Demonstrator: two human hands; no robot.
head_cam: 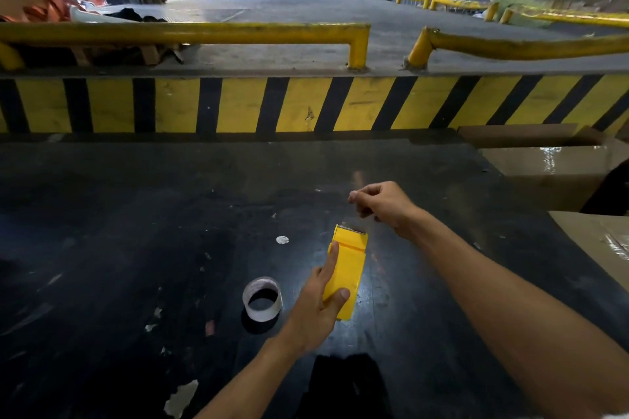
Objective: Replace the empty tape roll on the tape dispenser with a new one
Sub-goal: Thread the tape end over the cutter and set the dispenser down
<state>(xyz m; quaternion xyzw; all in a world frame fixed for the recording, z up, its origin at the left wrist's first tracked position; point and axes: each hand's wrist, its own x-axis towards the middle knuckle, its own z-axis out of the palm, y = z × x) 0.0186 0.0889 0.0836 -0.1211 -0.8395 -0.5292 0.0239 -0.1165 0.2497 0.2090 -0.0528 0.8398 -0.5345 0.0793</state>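
far left, past a yellow guard rail, lies a heap of orange strapping and dark cloth. below the rail runs a yellow-and-black striped edge, and in front of it the dark, scuffed desk, dotted with scraps of paper and old tape.

left of centre on the desk, near the person, an empty tape roll lies on its side: a pale core with a hollow dark middle, nothing touching it. a small round white scrap lies farther back, apart from the roll.

just right of the roll, the left hand holds the yellow tape dispenser: the grip is closed on its near end, thumb on the top face, index finger stretched along its left side. the dispenser points away from the person, its toothed metal blade at the far end. whether it rests on the desk or is raised a little i cannot tell.

beyond the blade and slightly right, the right hand hovers above the desk, its grip narrow, thumb and fingertips pinched together. a faint shine between the hand and the blade may be clear tape, but i cannot tell.

at the far right stand cardboard boxes, one with glossy tape across its top.
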